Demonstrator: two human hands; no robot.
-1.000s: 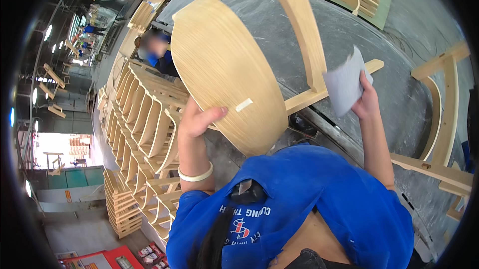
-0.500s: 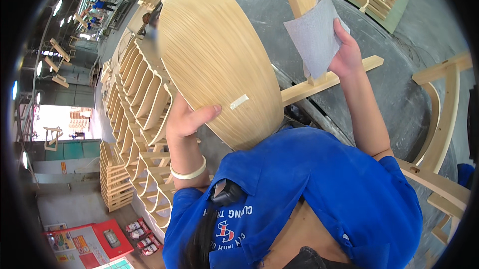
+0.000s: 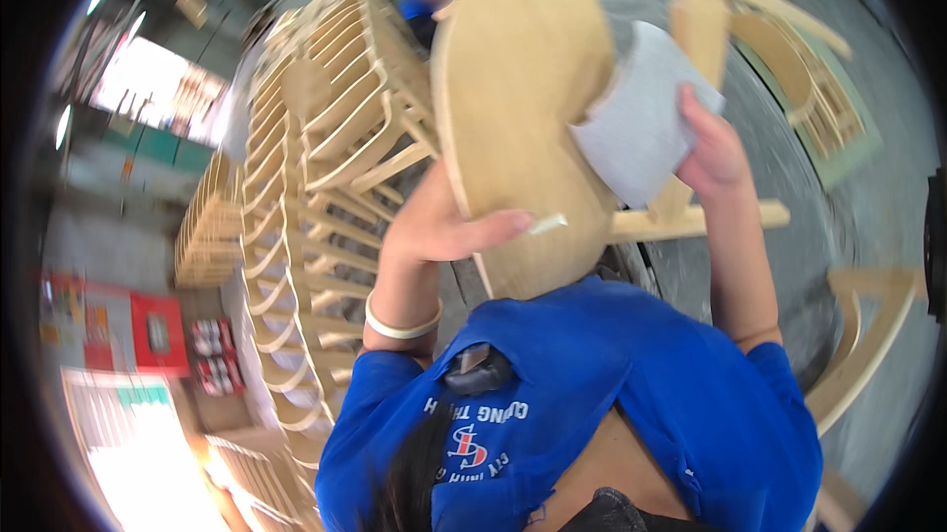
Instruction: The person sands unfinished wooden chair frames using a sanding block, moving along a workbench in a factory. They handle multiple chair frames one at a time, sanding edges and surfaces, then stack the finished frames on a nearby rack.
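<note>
A curved, light wooden panel (image 3: 523, 59), like a chair back, stands tilted against my front. My left hand (image 3: 449, 226) clasps its left edge, thumb lying across the face beside a small strip of pale tape (image 3: 548, 224). In my right hand (image 3: 715, 152) is a bent grey sheet of sandpaper (image 3: 641, 128), pinched with the thumb on top; the other fingers are mostly hidden. The sheet overlaps the panel's right edge, and I cannot tell whether it touches. Behind the sheet rises a wooden post (image 3: 700, 34), joined to a wooden bar (image 3: 735, 219) low down.
Rows of curved wooden chair frames (image 3: 335, 108) stand close on the left. A person in blue (image 3: 419, 4) is behind them. Below my work lies a dark grey surface (image 3: 769, 128). Another curved frame (image 3: 873, 335) is at right, and a slatted piece (image 3: 804, 78) lies far right.
The view has swung, so the panel sits further right and looks narrower. My right hand has brought the sandpaper from the post to the panel's right edge. My left hand keeps its grip.
</note>
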